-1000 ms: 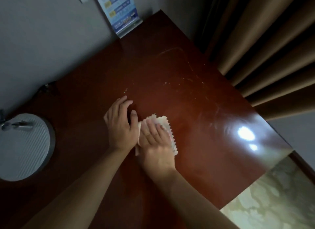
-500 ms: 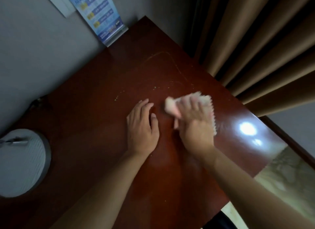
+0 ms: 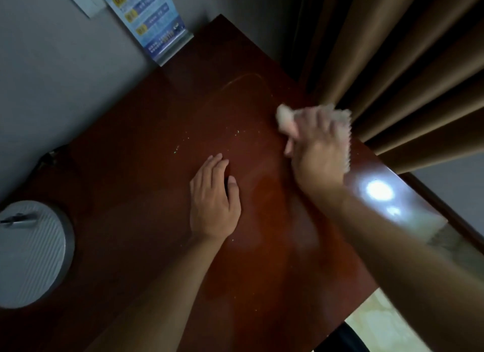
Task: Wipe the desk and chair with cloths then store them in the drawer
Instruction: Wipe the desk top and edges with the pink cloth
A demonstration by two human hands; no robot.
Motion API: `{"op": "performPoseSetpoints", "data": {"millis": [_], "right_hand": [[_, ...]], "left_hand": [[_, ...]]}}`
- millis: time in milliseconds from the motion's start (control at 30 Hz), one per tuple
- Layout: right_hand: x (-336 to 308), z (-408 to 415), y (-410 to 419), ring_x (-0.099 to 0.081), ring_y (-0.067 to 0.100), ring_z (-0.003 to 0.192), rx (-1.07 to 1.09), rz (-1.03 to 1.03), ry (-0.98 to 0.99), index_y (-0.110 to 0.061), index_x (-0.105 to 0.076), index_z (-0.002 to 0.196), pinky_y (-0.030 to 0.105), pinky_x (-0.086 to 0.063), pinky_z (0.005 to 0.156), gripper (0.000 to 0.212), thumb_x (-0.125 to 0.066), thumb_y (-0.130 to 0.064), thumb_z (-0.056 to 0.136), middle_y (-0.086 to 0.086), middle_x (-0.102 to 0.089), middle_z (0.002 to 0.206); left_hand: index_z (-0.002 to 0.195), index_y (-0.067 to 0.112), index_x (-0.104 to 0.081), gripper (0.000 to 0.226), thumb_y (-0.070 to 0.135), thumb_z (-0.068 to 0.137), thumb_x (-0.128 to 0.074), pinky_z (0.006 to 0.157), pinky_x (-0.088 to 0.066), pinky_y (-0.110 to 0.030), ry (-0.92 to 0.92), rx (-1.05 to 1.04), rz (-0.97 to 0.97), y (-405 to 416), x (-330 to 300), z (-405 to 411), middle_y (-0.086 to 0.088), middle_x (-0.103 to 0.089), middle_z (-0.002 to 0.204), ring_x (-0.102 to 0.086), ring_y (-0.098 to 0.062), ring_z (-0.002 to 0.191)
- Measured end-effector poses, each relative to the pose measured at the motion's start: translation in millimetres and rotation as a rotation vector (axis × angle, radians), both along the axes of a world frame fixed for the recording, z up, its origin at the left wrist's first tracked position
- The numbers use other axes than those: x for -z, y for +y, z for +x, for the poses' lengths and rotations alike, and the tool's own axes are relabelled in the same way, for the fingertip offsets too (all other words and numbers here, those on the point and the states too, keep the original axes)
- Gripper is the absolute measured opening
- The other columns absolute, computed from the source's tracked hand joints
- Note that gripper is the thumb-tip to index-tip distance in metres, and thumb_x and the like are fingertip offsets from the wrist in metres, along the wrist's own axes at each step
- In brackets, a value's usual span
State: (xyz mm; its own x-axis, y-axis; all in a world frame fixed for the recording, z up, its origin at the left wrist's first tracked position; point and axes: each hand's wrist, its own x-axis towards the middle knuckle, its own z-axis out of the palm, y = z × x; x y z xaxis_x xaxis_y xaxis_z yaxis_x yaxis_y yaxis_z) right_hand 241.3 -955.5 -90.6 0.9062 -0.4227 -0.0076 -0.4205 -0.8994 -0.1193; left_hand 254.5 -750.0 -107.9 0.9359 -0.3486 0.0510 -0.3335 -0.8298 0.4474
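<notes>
One cloth, soft and light: keep it flat under your palm

Two hands are on the desk. Nearest you, your left hand lies flat on the wood with straight fingers, holding nothing, just bracing you. A few pale crumbs sit just beyond its fingertips, not yet wiped.

Farther out, your right hand presses the cloth against the desk near the far right edge, beside the curtain. Motion blur hides whether your fingers curl round the cloth or lie spread on it; I cannot tell.

Judging by its bunched corner and scalloped hem, the cloth is thin, limp and weightless. It will likely fold or slide out unless you press over its middle and pinch the leading edge.
</notes>
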Motion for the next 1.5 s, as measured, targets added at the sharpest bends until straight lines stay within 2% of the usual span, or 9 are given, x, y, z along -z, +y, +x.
{"op": "performPoseSetpoints", "data": {"millis": [133,233,333,467,567,800,1067,1200,1500], "right_hand": [[0,-54,90,-0.025,0.033,0.146,-0.274,0.214,0.063,-0.010,-0.040,0.146,0.051,-0.021,0.119,0.060,-0.032,-0.030,0.090,0.011,-0.040,0.151],[4,-57,128,-0.030,0.030,0.143,-0.309,0.327,-0.021,-0.007,-0.047,0.142,0.047,-0.023,0.119,0.055,-0.045,-0.024,0.090,0.013,-0.045,0.147],[2,-27,151,-0.033,0.027,0.142,-0.384,0.341,-0.010,-0.009,-0.048,0.141,0.046,-0.023,0.119,0.052,-0.036,-0.024,0.092,0.011,-0.046,0.147],[7,18,177,-0.004,0.023,0.150,-0.546,0.387,0.077,-0.015,-0.029,0.152,0.041,0.004,0.122,0.060,-0.018,-0.030,0.094,0.006,-0.022,0.160],[11,45,182,-0.002,0.023,0.150,-0.540,0.356,0.056,-0.017,-0.025,0.153,0.040,0.006,0.122,0.057,-0.023,-0.034,0.098,0.003,-0.018,0.161],[12,95,174,0.001,0.019,0.151,-0.520,0.303,0.057,-0.021,-0.022,0.153,0.038,0.006,0.122,0.053,-0.021,-0.033,0.102,-0.002,-0.015,0.162],[12,114,143,0.000,0.016,0.151,-0.494,0.291,0.055,-0.022,-0.022,0.153,0.037,0.003,0.122,0.050,-0.026,-0.035,0.105,-0.004,-0.015,0.162],[14,119,106,0.000,0.016,0.151,-0.474,0.284,0.056,-0.023,-0.021,0.153,0.038,0.002,0.122,0.050,-0.026,-0.035,0.105,-0.004,-0.015,0.162],[14,131,5,-0.002,0.016,0.151,-0.472,0.273,0.051,-0.022,-0.023,0.153,0.037,-0.001,0.123,0.051,-0.021,-0.034,0.103,-0.003,-0.017,0.162]], "left_hand": [[0.128,0.006,-0.057,0.043,0.027,0.097,-0.036,0.110,-0.036,-0.041,0.005,-0.017,-0.105,-1,-7,1,-0.009,-0.057,0.136,-0.047,-0.024,0.132],[0.124,0.008,-0.060,0.041,0.025,0.094,-0.038,0.106,-0.041,-0.043,0.024,-0.028,-0.212,7,-12,4,-0.006,-0.059,0.132,-0.052,-0.022,0.126],[0.114,0.010,-0.065,0.035,0.017,0.088,-0.041,0.102,-0.044,-0.043,-0.034,-0.129,-0.225,34,-16,20,-0.005,-0.061,0.127,-0.053,-0.022,0.119],[0.109,0.007,-0.065,0.031,0.011,0.084,-0.046,0.099,-0.044,-0.044,-0.119,-0.204,-0.156,76,-22,45,-0.008,-0.063,0.122,-0.055,-0.026,0.114],[0.108,0.007,-0.064,0.026,0.010,0.087,-0.049,0.097,-0.044,-0.045,-0.111,-0.251,-0.115,93,-21,59,-0.008,-0.062,0.120,-0.055,-0.026,0.111],[0.109,0.013,-0.066,0.020,0.013,0.092,-0.055,0.097,-0.037,-0.033,-0.123,-0.206,-0.091,84,-17,82,-0.001,-0.061,0.127,-0.054,-0.022,0.118],[0.123,0.001,-0.065,0.032,0.005,0.092,-0.058,0.101,-0.043,-0.037,-0.108,-0.091,-0.020,55,-23,98,-0.012,-0.065,0.127,-0.060,-0.026,0.119],[0.123,0.003,-0.067,0.032,0.005,0.092,-0.058,0.100,-0.050,-0.041,-0.079,-0.083,-0.046,18,-27,109,-0.012,-0.067,0.125,-0.063,-0.027,0.116],[0.133,0.011,-0.061,0.039,0.009,0.095,-0.050,0.102,-0.047,-0.033,-0.023,-0.107,-0.072,-85,-30,115,-0.008,-0.062,0.135,-0.059,-0.022,0.122]]}}
